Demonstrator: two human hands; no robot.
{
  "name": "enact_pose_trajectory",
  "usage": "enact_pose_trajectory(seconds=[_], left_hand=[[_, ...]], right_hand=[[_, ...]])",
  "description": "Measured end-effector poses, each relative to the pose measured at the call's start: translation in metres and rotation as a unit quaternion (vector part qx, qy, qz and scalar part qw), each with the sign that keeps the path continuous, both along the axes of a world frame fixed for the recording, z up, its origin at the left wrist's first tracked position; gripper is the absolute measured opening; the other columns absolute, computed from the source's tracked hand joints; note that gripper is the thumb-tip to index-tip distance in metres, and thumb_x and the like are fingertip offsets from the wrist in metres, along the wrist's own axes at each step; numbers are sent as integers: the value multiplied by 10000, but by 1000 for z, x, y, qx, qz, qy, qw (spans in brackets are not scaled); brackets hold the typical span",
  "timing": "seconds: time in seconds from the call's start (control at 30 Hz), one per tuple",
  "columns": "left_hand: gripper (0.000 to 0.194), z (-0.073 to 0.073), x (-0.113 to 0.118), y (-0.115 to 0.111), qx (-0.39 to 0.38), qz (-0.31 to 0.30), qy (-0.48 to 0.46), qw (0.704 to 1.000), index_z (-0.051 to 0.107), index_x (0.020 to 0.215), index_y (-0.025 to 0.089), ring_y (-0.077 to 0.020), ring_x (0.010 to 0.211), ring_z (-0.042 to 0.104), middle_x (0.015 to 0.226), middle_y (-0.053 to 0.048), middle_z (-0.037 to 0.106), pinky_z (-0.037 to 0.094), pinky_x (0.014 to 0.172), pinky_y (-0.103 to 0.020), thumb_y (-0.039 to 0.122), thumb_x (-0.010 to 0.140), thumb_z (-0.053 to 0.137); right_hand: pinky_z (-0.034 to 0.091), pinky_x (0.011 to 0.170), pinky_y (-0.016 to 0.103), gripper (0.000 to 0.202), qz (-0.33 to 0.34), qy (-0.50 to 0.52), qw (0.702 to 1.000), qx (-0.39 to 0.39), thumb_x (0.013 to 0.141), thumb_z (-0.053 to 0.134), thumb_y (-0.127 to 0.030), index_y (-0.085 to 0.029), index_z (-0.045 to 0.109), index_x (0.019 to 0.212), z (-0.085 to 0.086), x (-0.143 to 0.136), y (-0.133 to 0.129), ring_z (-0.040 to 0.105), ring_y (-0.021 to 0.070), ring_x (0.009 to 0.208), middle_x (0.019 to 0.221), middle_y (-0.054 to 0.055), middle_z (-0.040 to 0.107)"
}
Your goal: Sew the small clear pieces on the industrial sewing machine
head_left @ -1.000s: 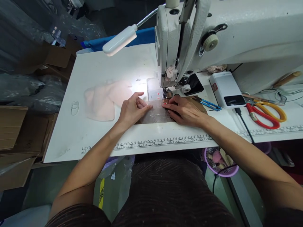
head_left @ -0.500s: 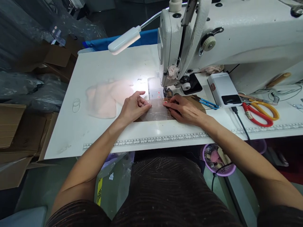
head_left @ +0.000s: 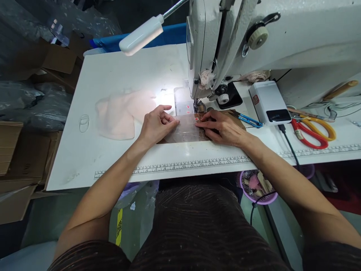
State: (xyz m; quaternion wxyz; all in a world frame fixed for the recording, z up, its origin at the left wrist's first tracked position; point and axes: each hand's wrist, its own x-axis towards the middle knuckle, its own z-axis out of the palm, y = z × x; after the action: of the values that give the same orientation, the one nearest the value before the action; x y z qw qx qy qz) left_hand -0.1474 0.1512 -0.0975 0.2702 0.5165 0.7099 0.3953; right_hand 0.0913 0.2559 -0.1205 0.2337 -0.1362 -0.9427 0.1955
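A thin translucent sheet (head_left: 186, 128) lies over a brown area at the front of the sewing machine (head_left: 200, 49), just before its needle and presser foot. My left hand (head_left: 158, 126) has thumb and fingers pinched together at the sheet's left edge. On the right side, my right hand (head_left: 222, 128) rests with bent, spread fingers, its fingertips touching the sheet beside a small red and white mark (head_left: 196, 119). A pale pink fabric piece (head_left: 117, 118) lies on the white table to the left of my left hand.
A lamp (head_left: 141, 35) hangs over the table (head_left: 70, 150). Blue snips (head_left: 249, 120), a white power bank (head_left: 269, 102), a black phone (head_left: 232, 95) and red and orange scissors (head_left: 310, 133) lie to the right. A purple basket (head_left: 266, 200) stands below the front edge.
The view has shifted slightly, so the machine looks nearer. My right hand's fingers have moved a little apart from the red mark, which shows more. My left hand keeps nearly the same pose.
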Motion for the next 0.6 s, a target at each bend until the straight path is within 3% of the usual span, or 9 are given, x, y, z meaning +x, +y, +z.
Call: enact_pose_trajectory(seconds=[0.17,0.3,0.43,0.6], left_hand=[[506,2,1,-1,2,5,0,1000,626,1195,154,-108,641,599,796,-15,722,489,595,-233,300,740,791],[495,2,1,0,-3,9,-6,1000,628,1187,164,-113,636,603,778,-8,718,513,608,-251,288,737,792],[477,0,-1,1,2,7,-13,1000,634,1168,171,-110,622,597,762,-2,712,531,618,-266,274,731,796],[485,-6,-4,3,12,3,-16,1000,633,1168,174,-111,620,600,754,-2,705,539,613,-267,286,729,805]], right_hand=[[532,910,402,349,1,3,1000,-19,933,498,-185,-213,726,1197,1,3,0,610,227,1003,1119,99,620],[533,849,371,357,33,12,999,-39,941,482,-189,-211,731,1196,7,7,2,611,206,935,1055,91,632],[511,849,406,327,85,-6,996,-19,924,516,-210,-199,752,1150,10,8,2,593,235,952,1021,105,637],[490,872,434,327,88,-23,996,-11,915,521,-206,-221,748,1149,8,7,1,576,251,990,1035,107,628]])
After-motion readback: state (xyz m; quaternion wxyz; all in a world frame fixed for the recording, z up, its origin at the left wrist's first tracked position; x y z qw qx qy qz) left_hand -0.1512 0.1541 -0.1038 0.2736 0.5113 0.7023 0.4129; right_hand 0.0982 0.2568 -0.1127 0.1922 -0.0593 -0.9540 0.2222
